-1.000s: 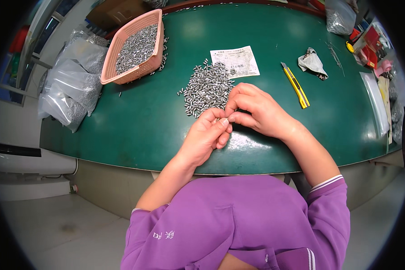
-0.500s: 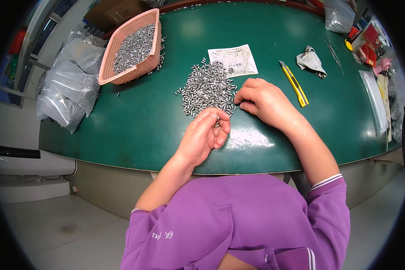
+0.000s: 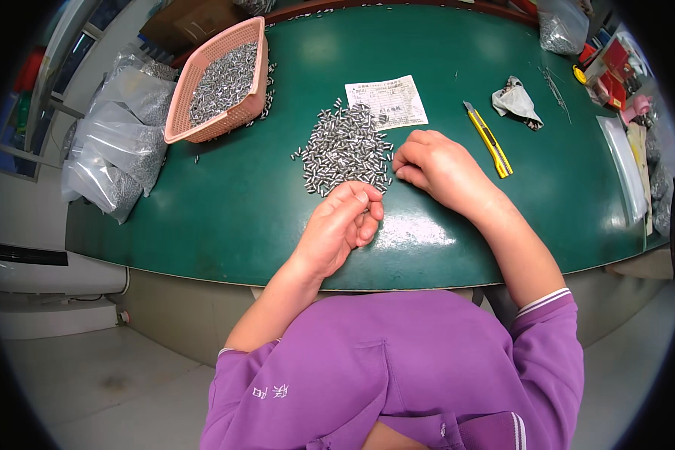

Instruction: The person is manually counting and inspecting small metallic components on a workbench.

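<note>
Whether a piece sits between thumb and forefinger of the left hand (image 3: 339, 225) is too small to tell; that hand covers the six o'clock edge of the pile of metal pieces (image 3: 341, 154). The right hand (image 3: 441, 166) hides its own curled fingers and anything in them. The pile covers the paper slip's (image 3: 401, 101) seven o'clock corner. The picture's edge cuts off the cardboard box (image 3: 191, 21) at eleven o'clock and the purple shirt (image 3: 442, 352) at six.
</note>
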Action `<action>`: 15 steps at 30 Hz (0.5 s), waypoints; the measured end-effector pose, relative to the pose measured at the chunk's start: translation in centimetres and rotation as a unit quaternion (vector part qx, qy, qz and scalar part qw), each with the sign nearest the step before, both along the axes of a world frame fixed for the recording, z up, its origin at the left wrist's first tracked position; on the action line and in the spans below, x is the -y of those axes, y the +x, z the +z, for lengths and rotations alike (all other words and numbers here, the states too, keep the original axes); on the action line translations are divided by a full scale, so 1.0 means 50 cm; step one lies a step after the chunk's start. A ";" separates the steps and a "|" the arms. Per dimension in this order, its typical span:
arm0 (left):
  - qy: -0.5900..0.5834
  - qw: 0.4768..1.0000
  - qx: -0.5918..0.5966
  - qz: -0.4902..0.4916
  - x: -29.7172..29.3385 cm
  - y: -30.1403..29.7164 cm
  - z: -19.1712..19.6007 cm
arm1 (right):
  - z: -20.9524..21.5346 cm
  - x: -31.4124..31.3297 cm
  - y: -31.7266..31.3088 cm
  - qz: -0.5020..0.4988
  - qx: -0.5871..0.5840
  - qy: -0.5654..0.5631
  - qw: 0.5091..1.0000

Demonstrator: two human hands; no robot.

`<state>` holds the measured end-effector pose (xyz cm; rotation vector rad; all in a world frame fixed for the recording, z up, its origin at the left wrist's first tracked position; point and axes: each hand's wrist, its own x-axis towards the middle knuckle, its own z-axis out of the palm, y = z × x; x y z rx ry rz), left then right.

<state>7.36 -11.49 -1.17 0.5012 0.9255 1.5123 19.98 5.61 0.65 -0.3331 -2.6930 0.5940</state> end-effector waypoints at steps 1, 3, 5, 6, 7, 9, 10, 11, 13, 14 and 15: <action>0.000 1.000 0.000 0.001 0.000 0.000 0.001 | 0.004 0.004 -0.003 0.026 -0.030 -0.056 0.998; -0.021 1.000 -0.007 -0.001 0.001 0.000 0.003 | 0.014 0.013 -0.009 0.087 -0.072 -0.151 0.982; -0.026 1.000 -0.016 -0.001 0.001 0.005 0.005 | 0.017 0.024 -0.011 0.146 -0.099 -0.203 0.963; -0.032 0.999 -0.025 -0.001 0.001 0.006 0.006 | 0.017 0.028 -0.012 0.146 -0.099 -0.203 0.963; -0.032 0.999 -0.025 -0.001 0.001 0.005 0.004 | 0.015 0.032 -0.013 0.153 -0.104 -0.212 0.960; -0.016 0.999 -0.036 -0.016 0.002 0.003 -0.003 | 0.011 0.034 -0.015 0.160 -0.109 -0.222 0.956; -0.016 0.999 -0.036 -0.016 0.002 0.003 -0.003 | 0.007 0.033 -0.015 0.166 -0.108 -0.238 0.951; -0.019 0.999 -0.037 -0.015 0.001 0.003 -0.003 | 0.005 0.032 -0.015 0.173 -0.107 -0.254 0.946; -0.022 0.999 -0.038 -0.014 0.000 0.004 -0.001 | 0.004 0.033 -0.015 0.169 -0.110 -0.256 0.946; -0.024 0.999 -0.031 -0.010 -0.002 0.006 0.003 | 0.004 0.033 -0.015 0.166 -0.112 -0.257 0.945; -0.026 0.999 -0.023 -0.005 -0.003 0.006 0.005 | 0.005 0.032 -0.015 0.165 -0.112 -0.257 0.946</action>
